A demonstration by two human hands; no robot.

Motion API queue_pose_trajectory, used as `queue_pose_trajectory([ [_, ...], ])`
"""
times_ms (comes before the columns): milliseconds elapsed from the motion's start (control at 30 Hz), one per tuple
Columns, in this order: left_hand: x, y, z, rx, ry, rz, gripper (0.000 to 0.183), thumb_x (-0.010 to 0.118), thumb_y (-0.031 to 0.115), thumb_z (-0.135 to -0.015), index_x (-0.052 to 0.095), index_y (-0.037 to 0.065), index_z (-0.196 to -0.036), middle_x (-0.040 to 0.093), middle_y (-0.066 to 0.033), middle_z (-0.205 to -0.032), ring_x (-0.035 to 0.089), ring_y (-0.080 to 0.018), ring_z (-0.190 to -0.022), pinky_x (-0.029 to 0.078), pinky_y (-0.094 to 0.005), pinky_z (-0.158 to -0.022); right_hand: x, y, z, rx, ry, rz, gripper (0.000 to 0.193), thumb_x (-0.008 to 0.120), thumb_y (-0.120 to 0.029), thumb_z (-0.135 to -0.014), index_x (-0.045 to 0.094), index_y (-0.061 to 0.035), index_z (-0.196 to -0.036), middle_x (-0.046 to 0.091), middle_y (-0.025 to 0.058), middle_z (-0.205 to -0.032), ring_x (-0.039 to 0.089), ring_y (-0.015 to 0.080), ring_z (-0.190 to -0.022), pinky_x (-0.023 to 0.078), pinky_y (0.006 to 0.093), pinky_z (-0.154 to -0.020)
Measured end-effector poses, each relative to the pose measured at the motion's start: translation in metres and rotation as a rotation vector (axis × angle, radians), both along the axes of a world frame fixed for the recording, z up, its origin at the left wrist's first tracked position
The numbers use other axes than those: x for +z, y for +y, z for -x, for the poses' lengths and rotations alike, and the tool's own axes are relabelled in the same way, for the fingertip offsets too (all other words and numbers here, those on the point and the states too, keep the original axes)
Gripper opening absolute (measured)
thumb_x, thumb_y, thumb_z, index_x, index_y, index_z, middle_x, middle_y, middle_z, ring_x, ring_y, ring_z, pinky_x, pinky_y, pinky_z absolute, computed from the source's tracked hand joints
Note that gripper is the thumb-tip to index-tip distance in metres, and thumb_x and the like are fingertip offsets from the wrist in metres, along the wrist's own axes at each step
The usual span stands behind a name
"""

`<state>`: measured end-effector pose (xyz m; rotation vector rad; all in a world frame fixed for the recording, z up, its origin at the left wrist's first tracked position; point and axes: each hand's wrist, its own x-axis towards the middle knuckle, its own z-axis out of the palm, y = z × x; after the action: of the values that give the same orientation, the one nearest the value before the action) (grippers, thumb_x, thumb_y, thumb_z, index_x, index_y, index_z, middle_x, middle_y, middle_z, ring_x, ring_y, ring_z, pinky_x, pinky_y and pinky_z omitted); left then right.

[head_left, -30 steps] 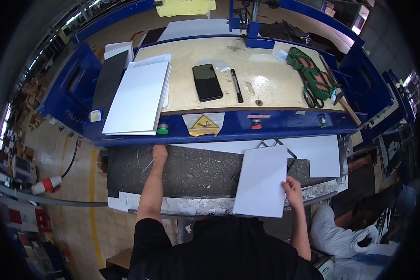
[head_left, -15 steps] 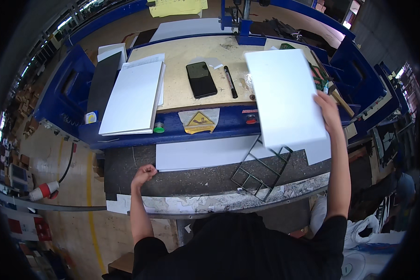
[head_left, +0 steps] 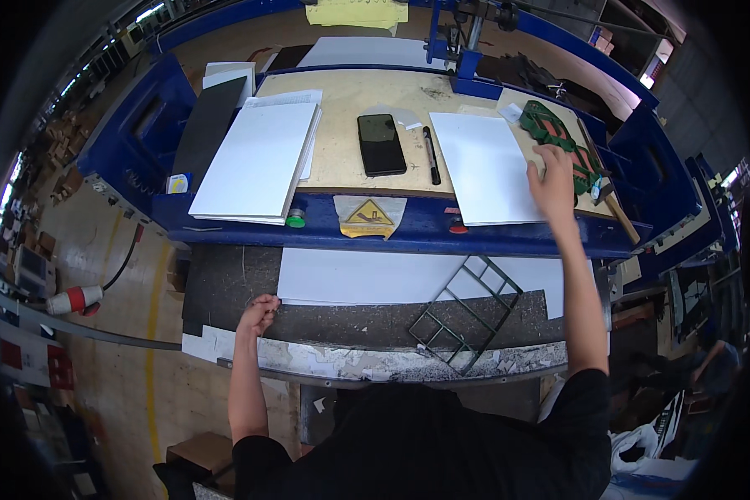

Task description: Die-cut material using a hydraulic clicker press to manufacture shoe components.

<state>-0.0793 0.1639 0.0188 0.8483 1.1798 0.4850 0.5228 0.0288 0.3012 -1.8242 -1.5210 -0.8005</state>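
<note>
My left hand is closed, its fingertips at the left front corner of a long white sheet on the dark lower bed; anything inside the fingers is hidden. My right hand is raised at the right edge of a white board, fingers apart and curved. That board lies flat on the cream upper surface. A thin dark green metal frame with crossbars rests across the long sheet and the bed. Beyond my right hand lie green and pinkish pieces.
A stack of white boards is at the left on the cream table. A black phone and a black marker lie mid-table. A green button and a yellow warning label mark the blue front beam.
The white board has come down onto the cream surface, and my right hand has let go of it. My left hand stays by the long sheet's corner.
</note>
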Motion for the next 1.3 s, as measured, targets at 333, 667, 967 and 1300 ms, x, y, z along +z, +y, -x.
queue_pose_trajectory([
  [333,0.016,-0.015,-0.025,-0.313,0.927,-0.969,0.007,0.071,0.014,-0.078,0.071,0.007,-0.079,0.067,-0.0148,-0.072,0.067,-0.0296,-0.068,0.051,-0.0393,-0.063,-0.284,-0.021,0.287,0.558,0.356,0.884,0.076,0.059,-0.044,-0.087,0.034,0.0020,-0.142,0.022,0.0338,-0.147,0.019,0.0470,-0.139,0.019,0.0526,-0.114],
  [667,-0.012,0.015,0.042,-0.195,0.843,-1.052,0.007,0.069,0.008,-0.073,0.074,0.006,-0.077,0.068,-0.0171,-0.075,0.069,-0.0317,-0.070,0.053,-0.0392,-0.068,-0.279,0.003,0.323,0.264,0.246,1.199,0.084,0.060,-0.041,-0.082,0.030,0.0128,-0.139,0.019,0.0395,-0.146,0.016,0.0497,-0.140,0.018,0.0529,-0.115],
  [967,0.023,0.012,0.050,-0.212,1.582,-0.867,0.041,0.061,0.033,-0.087,0.064,-0.001,-0.110,0.063,-0.0234,-0.109,0.059,-0.0416,-0.103,0.047,-0.0477,-0.090,-0.276,-0.016,0.277,0.402,0.596,0.871,0.055,0.063,-0.031,-0.082,0.055,0.0026,-0.125,0.039,0.0309,-0.140,0.035,0.0429,-0.134,0.029,0.0512,-0.110],
  [1300,0.003,-0.029,-0.098,-0.199,1.147,-0.650,0.055,0.063,0.034,-0.086,0.053,-0.004,-0.125,0.057,-0.0249,-0.123,0.054,-0.0416,-0.114,0.046,-0.0473,-0.093,-0.261,-0.166,0.139,-0.337,0.426,0.612,0.026,0.067,-0.026,-0.082,0.061,-0.0038,-0.093,0.056,0.0160,-0.103,0.054,0.0370,-0.096,0.045,0.0474,-0.080],
])
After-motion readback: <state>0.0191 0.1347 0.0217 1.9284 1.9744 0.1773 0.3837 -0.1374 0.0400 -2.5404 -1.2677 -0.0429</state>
